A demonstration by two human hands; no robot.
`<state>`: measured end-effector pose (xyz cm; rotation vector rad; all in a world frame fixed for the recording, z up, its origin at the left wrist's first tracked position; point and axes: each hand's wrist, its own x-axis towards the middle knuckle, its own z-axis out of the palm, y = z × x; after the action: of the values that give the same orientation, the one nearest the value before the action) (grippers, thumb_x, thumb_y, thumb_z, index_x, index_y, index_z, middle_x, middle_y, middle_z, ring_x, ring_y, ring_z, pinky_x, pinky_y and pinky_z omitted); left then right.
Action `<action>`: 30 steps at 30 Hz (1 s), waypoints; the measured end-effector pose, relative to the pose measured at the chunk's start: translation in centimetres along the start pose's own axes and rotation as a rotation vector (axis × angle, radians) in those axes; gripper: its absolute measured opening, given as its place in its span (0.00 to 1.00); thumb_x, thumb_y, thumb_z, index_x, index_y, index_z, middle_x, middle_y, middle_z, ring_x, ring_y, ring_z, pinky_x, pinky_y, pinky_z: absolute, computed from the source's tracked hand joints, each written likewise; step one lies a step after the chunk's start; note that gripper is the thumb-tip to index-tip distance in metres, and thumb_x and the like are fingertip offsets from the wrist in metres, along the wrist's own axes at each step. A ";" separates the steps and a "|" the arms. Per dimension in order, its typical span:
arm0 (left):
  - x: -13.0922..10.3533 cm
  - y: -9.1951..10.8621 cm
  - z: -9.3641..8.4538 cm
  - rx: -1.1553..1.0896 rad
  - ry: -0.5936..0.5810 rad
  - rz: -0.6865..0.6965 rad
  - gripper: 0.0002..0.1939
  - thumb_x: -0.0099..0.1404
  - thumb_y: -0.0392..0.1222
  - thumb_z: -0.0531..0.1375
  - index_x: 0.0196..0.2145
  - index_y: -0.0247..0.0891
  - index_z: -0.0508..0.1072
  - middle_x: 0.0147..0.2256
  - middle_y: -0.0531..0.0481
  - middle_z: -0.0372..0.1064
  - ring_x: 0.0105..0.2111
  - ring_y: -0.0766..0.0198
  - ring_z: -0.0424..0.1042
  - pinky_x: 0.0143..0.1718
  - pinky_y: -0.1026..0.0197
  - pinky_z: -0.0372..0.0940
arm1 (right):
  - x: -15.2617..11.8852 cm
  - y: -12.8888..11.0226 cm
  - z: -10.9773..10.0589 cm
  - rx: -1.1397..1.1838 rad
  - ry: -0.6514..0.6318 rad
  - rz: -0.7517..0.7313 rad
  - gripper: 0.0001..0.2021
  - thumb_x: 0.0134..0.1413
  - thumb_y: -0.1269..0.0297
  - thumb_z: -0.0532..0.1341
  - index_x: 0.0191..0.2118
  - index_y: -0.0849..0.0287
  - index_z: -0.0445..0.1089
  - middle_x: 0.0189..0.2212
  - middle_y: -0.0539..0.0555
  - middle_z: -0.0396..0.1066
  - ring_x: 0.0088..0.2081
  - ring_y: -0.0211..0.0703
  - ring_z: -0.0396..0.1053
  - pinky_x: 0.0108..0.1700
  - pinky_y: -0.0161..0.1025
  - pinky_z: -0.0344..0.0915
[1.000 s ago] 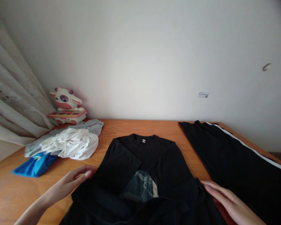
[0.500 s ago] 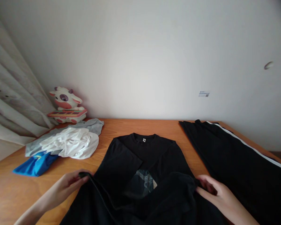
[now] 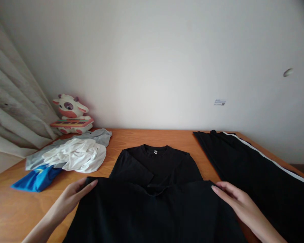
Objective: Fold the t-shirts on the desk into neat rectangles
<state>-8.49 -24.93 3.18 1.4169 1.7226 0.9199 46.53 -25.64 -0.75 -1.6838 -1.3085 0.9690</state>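
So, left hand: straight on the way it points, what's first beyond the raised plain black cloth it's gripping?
Past that cloth, the left hand would probably meet the black crew-neck fabric T-shirt, at its picture-left side. Depth is unclear; it might pass above.

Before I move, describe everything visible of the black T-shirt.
The black T-shirt looks like soft cloth, with a pale tag inside its collar. The upper part lies on the wooden table, collar toward the wall, a sleeve folded inward. Its lower end, apparently, is raised by the left hand and right hand.
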 end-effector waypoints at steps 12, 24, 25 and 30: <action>3.6 -1.1 1.1 0.066 -0.114 0.018 0.28 0.49 0.72 0.66 0.28 0.42 0.79 0.24 0.51 0.76 0.31 0.51 0.78 0.29 0.57 0.74 | 2.3 1.9 0.0 -0.040 0.063 0.011 0.25 0.42 0.40 0.67 0.40 0.54 0.77 0.37 0.58 0.82 0.44 0.60 0.79 0.45 0.48 0.77; 11.6 0.4 2.8 -0.050 0.125 0.074 0.31 0.43 0.64 0.71 0.37 0.39 0.75 0.30 0.47 0.79 0.35 0.51 0.80 0.35 0.56 0.73 | 9.9 0.4 1.7 -0.170 0.164 -0.206 0.15 0.48 0.47 0.59 0.33 0.52 0.75 0.39 0.56 0.81 0.47 0.58 0.77 0.53 0.50 0.70; 12.2 -0.3 3.4 -0.031 0.127 0.077 0.31 0.42 0.63 0.71 0.38 0.39 0.74 0.29 0.48 0.79 0.34 0.51 0.80 0.35 0.56 0.73 | 10.2 0.7 2.1 -0.211 0.133 -0.204 0.16 0.50 0.49 0.57 0.35 0.52 0.77 0.41 0.56 0.81 0.49 0.58 0.76 0.55 0.51 0.69; 14.2 -1.3 3.1 0.059 0.251 0.198 0.25 0.49 0.63 0.67 0.35 0.40 0.71 0.30 0.50 0.76 0.33 0.57 0.78 0.36 0.60 0.71 | 11.1 0.6 2.5 -0.280 0.253 -0.330 0.21 0.58 0.53 0.52 0.46 0.52 0.78 0.51 0.55 0.78 0.55 0.53 0.73 0.60 0.48 0.66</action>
<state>-8.45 -10.89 -0.73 1.5882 1.8261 1.2070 46.52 -14.56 -3.42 -1.6587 -1.5367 0.3816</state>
